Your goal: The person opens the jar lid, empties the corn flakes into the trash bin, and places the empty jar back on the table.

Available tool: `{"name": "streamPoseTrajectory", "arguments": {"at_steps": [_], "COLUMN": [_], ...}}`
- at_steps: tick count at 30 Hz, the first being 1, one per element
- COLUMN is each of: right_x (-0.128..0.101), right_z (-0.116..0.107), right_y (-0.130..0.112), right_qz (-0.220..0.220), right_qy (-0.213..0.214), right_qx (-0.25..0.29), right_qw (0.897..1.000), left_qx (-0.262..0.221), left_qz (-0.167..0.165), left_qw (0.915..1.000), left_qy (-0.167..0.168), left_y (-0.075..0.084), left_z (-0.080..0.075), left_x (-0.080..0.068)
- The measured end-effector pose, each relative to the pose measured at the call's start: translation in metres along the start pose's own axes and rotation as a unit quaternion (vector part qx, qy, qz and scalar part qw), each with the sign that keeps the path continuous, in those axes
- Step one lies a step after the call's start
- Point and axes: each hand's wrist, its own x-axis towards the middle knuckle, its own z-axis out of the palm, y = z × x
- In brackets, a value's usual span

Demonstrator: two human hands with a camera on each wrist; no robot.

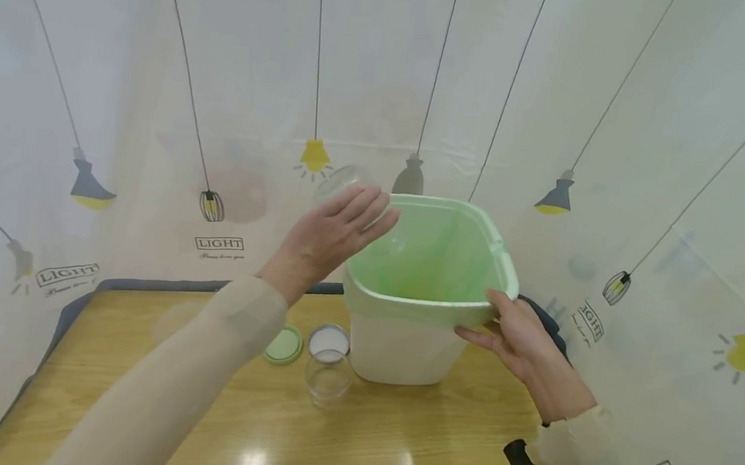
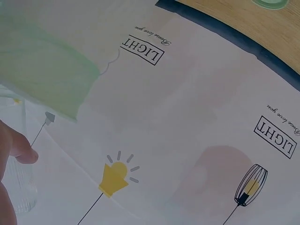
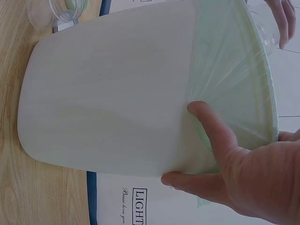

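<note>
A white trash can (image 1: 401, 351) stands on the table, its mouth lined with a thin green bag (image 1: 451, 255) folded over the rim. My left hand (image 1: 339, 233) holds a clear jar (image 1: 339, 178) in the air by the can's left rim; the fingers hide part of it. In the left wrist view the thumb (image 2: 23, 150) lies against the clear jar (image 2: 26, 192). With fingers and thumb spread over the edge, my right hand (image 1: 518, 332) grips the can's right rim. The right wrist view shows this hand (image 3: 248, 173) over the folded bag.
Left of the can on the wooden table (image 1: 392, 444) are a green lid (image 1: 284, 345), a round white piece with a dark rim (image 1: 329, 341) and a second clear jar (image 1: 328, 379). A curtain printed with lamps (image 1: 257, 102) surrounds the table.
</note>
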Motion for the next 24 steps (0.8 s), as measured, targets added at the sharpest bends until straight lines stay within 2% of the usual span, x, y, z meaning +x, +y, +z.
{"name": "streamPoseTrajectory", "arguments": {"at_steps": [5,9,15,19,24], "right_x": [0.000,0.000,0.002,0.002,0.002], "right_z": [0.000,0.000,-0.001,-0.001,-0.001], "right_y": [0.000,0.000,0.002,0.002,0.002], "right_qz": [0.002,0.004,0.005,0.006,0.003], "right_qy": [0.001,0.000,0.005,0.006,0.002], "right_qx": [0.001,0.001,-0.001,-0.001,-0.005], "right_qw": [1.000,1.000,1.000,1.000,1.000], "left_qx": [-0.055,-0.122,-0.186,-0.230,-0.292], "left_qz": [-0.053,-0.107,-0.157,-0.202,-0.281], "left_qw": [0.9970,0.9864,0.9698,0.9517,0.9143], "left_qy": [0.018,0.025,0.018,0.018,0.003], "left_y": [-0.001,0.000,-0.001,-0.002,0.000], "left_z": [-0.001,0.001,0.000,0.000,0.000], "left_x": [-0.002,-0.004,-0.009,-0.015,-0.029]}}
